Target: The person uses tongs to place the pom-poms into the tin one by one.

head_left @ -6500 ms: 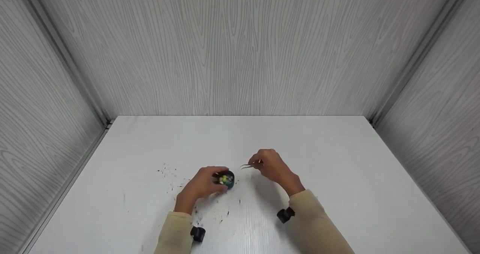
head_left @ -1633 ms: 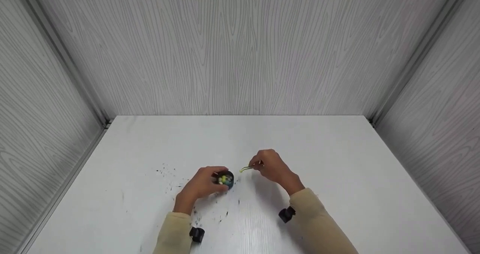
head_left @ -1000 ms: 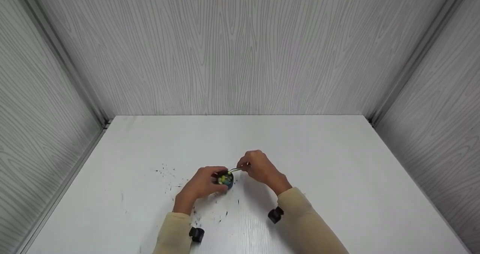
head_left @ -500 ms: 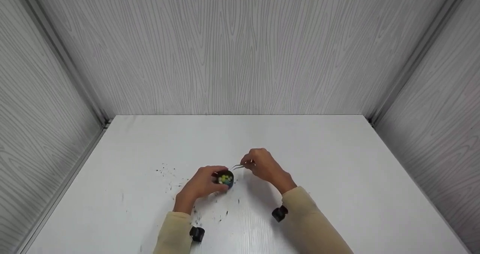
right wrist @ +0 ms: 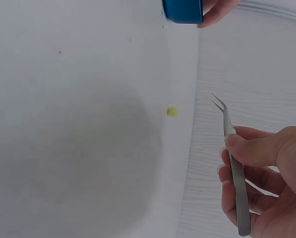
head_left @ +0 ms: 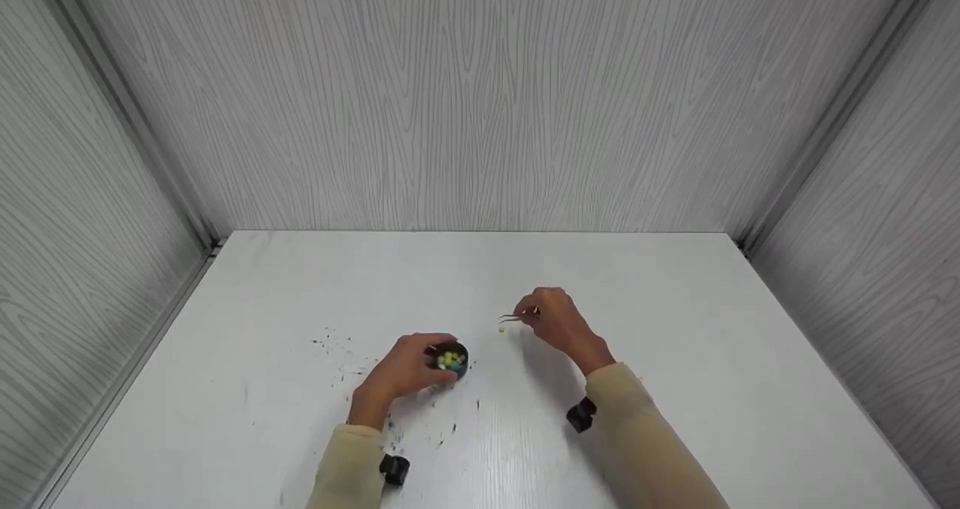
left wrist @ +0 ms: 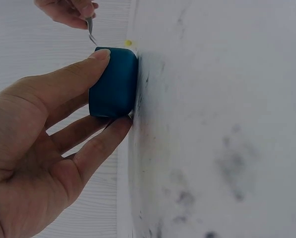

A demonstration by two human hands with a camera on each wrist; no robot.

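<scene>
My left hand [head_left: 409, 366] holds a small round cup [left wrist: 113, 82], blue on the outside and dark inside, thumb and fingers on opposite sides. Several yellow, green, white and blue beads [head_left: 451, 359] lie in it. Silver tweezers [right wrist: 237, 183] with bent tips are pinched in my right hand [head_left: 556, 321], to the cup's right and farther back. Their tips are slightly apart with nothing between them. Just below those tips in the head view, a lone yellow bead [right wrist: 172, 111] rests on the white table.
Dark specks and smudges [head_left: 330, 344] mark the white table [head_left: 637, 291] around and left of the cup. Grey wood-grain panels [head_left: 480, 103] enclose the back and both sides. Black wrist cameras [head_left: 394, 469] are strapped to both sleeves.
The tweezers carried a yellow bead to the cup and released it there. My right hand then moved back and right, and a yellow bead on the table now shows. The left hand stayed still.
</scene>
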